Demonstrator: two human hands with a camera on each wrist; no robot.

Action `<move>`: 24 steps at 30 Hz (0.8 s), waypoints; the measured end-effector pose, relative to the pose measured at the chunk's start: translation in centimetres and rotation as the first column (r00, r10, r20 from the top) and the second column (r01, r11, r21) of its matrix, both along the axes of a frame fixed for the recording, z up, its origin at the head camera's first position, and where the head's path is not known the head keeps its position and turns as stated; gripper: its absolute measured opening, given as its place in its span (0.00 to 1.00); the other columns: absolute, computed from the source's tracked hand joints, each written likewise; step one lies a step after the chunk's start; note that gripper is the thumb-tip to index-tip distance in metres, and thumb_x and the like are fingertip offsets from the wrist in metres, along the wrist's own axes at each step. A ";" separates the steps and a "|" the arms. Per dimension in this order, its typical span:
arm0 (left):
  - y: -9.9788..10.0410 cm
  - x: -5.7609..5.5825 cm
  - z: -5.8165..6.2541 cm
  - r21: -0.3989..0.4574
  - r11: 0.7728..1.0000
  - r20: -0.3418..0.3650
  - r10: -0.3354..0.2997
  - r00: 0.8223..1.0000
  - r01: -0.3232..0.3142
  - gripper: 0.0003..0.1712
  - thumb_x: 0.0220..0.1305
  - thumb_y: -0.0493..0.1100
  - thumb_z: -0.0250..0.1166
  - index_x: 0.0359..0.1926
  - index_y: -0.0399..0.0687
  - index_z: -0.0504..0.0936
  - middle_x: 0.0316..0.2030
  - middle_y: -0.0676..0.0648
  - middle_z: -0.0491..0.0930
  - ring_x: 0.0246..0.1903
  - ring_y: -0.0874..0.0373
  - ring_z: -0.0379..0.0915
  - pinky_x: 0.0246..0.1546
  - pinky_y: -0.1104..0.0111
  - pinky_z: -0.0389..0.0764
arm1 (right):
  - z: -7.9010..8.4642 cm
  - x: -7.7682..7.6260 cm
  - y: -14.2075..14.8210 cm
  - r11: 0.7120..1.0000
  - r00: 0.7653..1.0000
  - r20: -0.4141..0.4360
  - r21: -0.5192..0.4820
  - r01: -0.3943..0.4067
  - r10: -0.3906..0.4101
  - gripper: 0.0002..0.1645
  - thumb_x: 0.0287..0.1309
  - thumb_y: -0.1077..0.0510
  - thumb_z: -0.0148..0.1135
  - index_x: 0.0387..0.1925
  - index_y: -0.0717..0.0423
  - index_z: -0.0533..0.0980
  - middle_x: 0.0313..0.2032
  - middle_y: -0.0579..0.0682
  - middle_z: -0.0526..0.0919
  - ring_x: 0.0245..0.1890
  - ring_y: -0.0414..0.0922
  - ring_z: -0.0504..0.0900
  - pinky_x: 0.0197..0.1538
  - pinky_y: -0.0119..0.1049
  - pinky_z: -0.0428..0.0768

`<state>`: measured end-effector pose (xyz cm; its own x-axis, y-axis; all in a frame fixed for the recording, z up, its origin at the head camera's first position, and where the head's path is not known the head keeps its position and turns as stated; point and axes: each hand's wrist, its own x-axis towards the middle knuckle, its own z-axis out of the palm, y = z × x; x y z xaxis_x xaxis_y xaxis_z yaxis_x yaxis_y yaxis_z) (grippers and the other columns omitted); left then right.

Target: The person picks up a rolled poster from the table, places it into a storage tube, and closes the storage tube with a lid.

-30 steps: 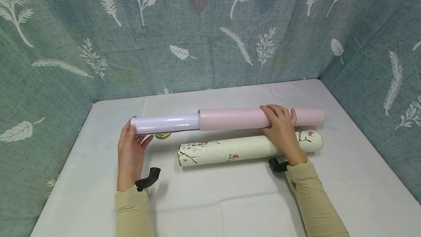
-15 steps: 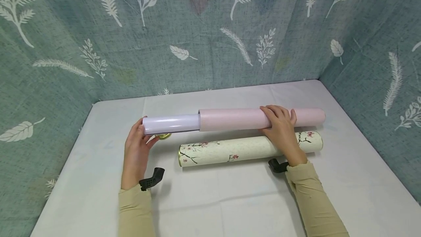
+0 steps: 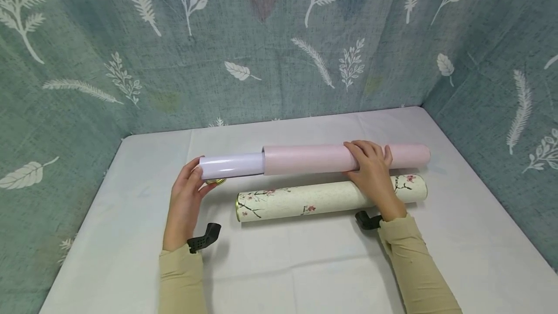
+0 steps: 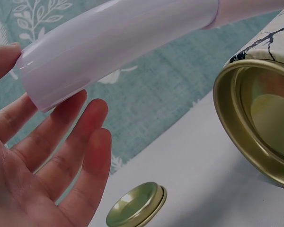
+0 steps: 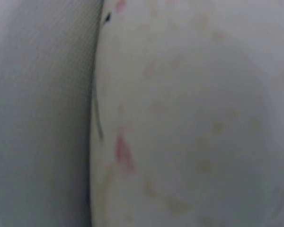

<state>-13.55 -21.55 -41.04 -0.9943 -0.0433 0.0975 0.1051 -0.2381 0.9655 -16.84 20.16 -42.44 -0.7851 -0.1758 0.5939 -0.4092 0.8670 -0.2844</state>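
My left hand (image 3: 187, 202) pinches the outer end of a glossy pale-lilac paper roll (image 3: 231, 165), thumb on one side and fingertips on the other. The roll's far part sits hidden inside a pink tube (image 3: 309, 159), whose left end is uncovered. My right hand (image 3: 372, 171) grips the pink tube from above, right of its middle. In front lies a cream tube (image 3: 296, 199) with a plum-blossom print and a gold rim, passing under my right wrist. A round gold lid (image 4: 136, 205) lies on the table below my left hand. The right wrist view is filled by the blossom print, blurred.
A white cloth (image 3: 261, 275) covers the table. Teal fabric walls (image 3: 279, 76) with white leaf prints stand behind and at both sides. Black wrist-camera mounts (image 3: 205, 238) stick out from both wrists.
My left hand has moved right, sliding the lilac roll further into the pink tube, so less of it shows. The right hand, pink tube and cream tube have stayed in place.
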 end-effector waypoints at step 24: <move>1.0 -0.3 0.3 -0.106 0.994 0.012 -0.038 0.999 0.039 0.28 0.62 0.45 0.57 0.61 0.44 0.62 0.54 0.40 0.66 0.49 0.52 0.68 0.51 0.56 0.69 | -0.1 0.0 0.0 1.000 1.000 -0.004 0.019 0.003 -0.003 0.44 0.29 0.55 0.77 0.55 0.44 0.69 0.53 0.48 0.70 0.55 0.51 0.62 0.57 0.64 0.41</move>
